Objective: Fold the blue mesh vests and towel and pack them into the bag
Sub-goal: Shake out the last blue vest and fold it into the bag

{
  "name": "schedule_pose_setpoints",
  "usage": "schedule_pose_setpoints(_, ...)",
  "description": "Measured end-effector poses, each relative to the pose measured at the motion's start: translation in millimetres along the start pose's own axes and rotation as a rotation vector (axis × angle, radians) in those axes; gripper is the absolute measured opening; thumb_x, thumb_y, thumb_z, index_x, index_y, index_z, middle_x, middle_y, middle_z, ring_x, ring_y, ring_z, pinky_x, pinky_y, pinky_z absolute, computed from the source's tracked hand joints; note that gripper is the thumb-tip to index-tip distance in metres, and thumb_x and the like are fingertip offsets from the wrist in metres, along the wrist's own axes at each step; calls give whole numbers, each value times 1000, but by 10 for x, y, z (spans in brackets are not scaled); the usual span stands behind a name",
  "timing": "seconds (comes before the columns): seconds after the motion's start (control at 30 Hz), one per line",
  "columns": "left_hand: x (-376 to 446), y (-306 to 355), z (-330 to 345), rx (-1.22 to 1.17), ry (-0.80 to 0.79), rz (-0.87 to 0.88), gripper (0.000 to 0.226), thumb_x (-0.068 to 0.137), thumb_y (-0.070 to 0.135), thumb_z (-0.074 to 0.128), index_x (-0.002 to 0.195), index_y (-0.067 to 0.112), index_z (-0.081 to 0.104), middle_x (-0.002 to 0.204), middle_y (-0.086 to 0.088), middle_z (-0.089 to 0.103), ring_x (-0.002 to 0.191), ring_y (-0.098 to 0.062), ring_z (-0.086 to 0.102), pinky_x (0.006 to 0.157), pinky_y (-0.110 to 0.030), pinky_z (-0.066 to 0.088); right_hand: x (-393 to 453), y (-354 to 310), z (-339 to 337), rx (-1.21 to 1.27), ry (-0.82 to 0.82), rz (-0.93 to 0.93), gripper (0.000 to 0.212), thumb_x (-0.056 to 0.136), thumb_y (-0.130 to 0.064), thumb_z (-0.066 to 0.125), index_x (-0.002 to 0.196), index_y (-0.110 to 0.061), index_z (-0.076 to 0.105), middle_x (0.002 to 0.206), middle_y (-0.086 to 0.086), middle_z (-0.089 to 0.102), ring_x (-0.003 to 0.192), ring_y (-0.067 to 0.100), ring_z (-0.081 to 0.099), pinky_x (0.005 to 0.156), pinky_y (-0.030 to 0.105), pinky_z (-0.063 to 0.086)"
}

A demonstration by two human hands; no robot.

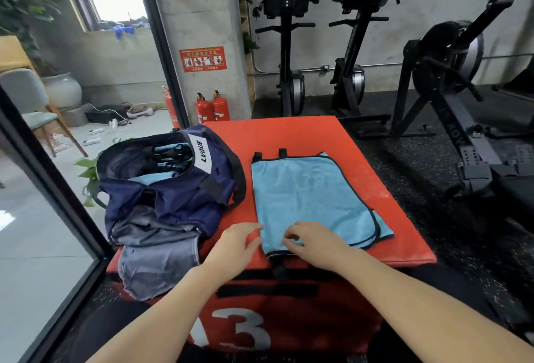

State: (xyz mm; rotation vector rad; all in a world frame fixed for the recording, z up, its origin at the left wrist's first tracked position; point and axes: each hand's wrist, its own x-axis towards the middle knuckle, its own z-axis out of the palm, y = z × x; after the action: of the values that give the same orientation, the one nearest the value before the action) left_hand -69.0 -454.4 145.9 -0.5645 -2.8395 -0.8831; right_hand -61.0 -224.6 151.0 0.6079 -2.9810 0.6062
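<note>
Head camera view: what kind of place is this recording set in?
Most likely a gym: rowing machines stand along the wall on dark speckled rubber flooring, and the vest lies on a red padded plyo box marked with a number.

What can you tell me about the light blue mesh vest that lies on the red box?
The light blue mesh vest with dark trim lies flat on the top of the red padded box, folded into a long shape, right of the open navy blue bag. Two black tabs stick out at its far edge and one hangs over the near edge. The right hand rests on its near end with curled fingers; the left hand touches its near left corner.
</note>
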Motion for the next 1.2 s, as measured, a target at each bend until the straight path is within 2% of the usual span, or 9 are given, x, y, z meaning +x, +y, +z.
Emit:
schedule_pose_setpoints(0.2,-61,92,195,-1,-159,60,34,89,47,67,119,32,68,112,11,65,103,-5,56,97,-23,44,-347,773,-252,37,62,165,17,93,-25,59,106,-24,70,106,-7,66,102,12,61,95,30,47)
schedule_pose_setpoints(0.33,-75,59,285,58,-170,113,36,91,51,63,119,30,67,107,15,64,104,-2,47,95,-21,41,-634,1230,-479,-21,12,269,27,87,-12,62,110,-22,70,111,-10,66,100,7,57,88,18,39)
schedule_pose_setpoints(0.43,-66,46,352,65,-141,109,39,88,56,64,117,30,67,103,16,60,104,-5,48,96,-26,42,-767,1429,-562,-24,-38,262,37,80,-6,64,111,-24,70,113,-12,66,107,8,58,95,17,39)
schedule_pose_setpoints(0.7,-21,84,430,57,-135,54,38,80,45,75,115,31,69,100,17,59,104,-6,51,96,-27,41,-836,1559,-596,-195,-73,160,36,90,-21,61,125,-27,67,128,-16,60,121,10,52,105,21,35)
schedule_pose_setpoints(0.8,-11,118,420,1,-120,13,35,76,38,81,109,30,72,95,18,61,96,-3,53,84,-11,35,-772,1517,-577,-301,-64,86,30,94,-25,56,122,-27,66,123,-12,62,116,14,52,101,26,39)
schedule_pose_setpoints(0.93,-14,145,404,-22,-127,-7,31,77,38,80,107,31,73,93,18,62,92,-3,53,81,-14,36,-780,1535,-538,-160,-28,168,23,89,-22,61,110,-26,70,110,-13,65,107,10,55,97,29,44)
schedule_pose_setpoints(1.07,-26,152,369,43,-134,36,36,79,57,72,107,36,70,93,20,58,97,-3,52,90,-26,41,-787,1456,-514,154,212,362,22,86,-20,65,107,-23,69,101,-9,63,88,7,60,88,28,48)
schedule_pose_setpoints(1.13,-8,189,361,51,-122,47,56,72,77,60,109,36,70,98,22,58,102,-2,52,95,-31,42,-742,1438,-496,133,278,499,24,90,-33,66,110,-19,64,100,-2,66,88,15,62,84,32,48)
schedule_pose_setpoints(1.2,36,225,374,16,-58,54,77,65,93,45,108,35,71,100,23,59,105,-1,52,98,-33,42,-697,1422,-474,48,214,630,38,87,-52,67,105,-20,57,93,1,67,90,22,63,79,35,51)
